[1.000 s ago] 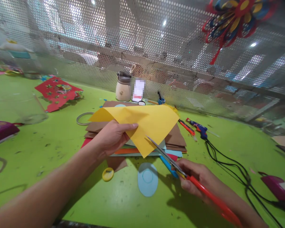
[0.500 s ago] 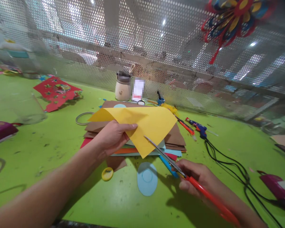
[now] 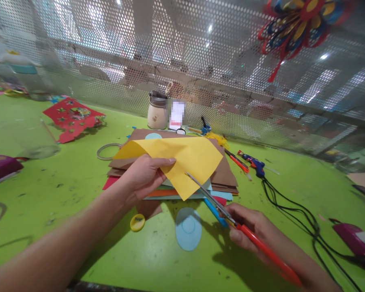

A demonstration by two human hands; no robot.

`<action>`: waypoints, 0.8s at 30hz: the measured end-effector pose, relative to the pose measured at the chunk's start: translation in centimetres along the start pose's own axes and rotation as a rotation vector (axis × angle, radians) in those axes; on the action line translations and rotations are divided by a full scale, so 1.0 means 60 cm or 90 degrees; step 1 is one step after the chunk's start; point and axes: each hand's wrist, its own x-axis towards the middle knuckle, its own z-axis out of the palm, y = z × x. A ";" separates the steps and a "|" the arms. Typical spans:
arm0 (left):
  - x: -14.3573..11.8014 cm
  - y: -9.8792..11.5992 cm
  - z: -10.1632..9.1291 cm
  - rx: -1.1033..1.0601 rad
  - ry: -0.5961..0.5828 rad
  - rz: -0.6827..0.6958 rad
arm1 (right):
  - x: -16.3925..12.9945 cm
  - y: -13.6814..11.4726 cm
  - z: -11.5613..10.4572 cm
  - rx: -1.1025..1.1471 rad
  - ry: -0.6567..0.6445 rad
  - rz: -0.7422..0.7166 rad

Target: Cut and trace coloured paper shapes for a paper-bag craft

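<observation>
My left hand (image 3: pixel 144 175) holds a yellow sheet of paper (image 3: pixel 182 160) lifted above a stack of coloured and brown sheets (image 3: pixel 223 174). My right hand (image 3: pixel 252 227) grips red-handled scissors (image 3: pixel 219 207); their blades lie at the sheet's lower right edge. A light blue oval cutout (image 3: pixel 188 228) and a small yellow round piece (image 3: pixel 138 222) lie on the green table (image 3: pixel 79 182) just below the sheet.
A blue glue gun (image 3: pixel 255 164) with a black cord (image 3: pixel 295 211) lies to the right. Behind the stack stand a jar (image 3: pixel 157 110) and small tools. A red cutout (image 3: pixel 73 117) lies far left, purple devices (image 3: pixel 1 168) at both sides, and a perforated metal screen (image 3: pixel 200 61) behind.
The yellow sheet has shifted slightly left and the scissors have crept a little along its edge; both hands stay almost where they were.
</observation>
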 end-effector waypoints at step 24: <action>-0.011 0.001 0.012 0.021 -0.007 0.014 | 0.002 -0.001 -0.001 -0.016 -0.036 -0.018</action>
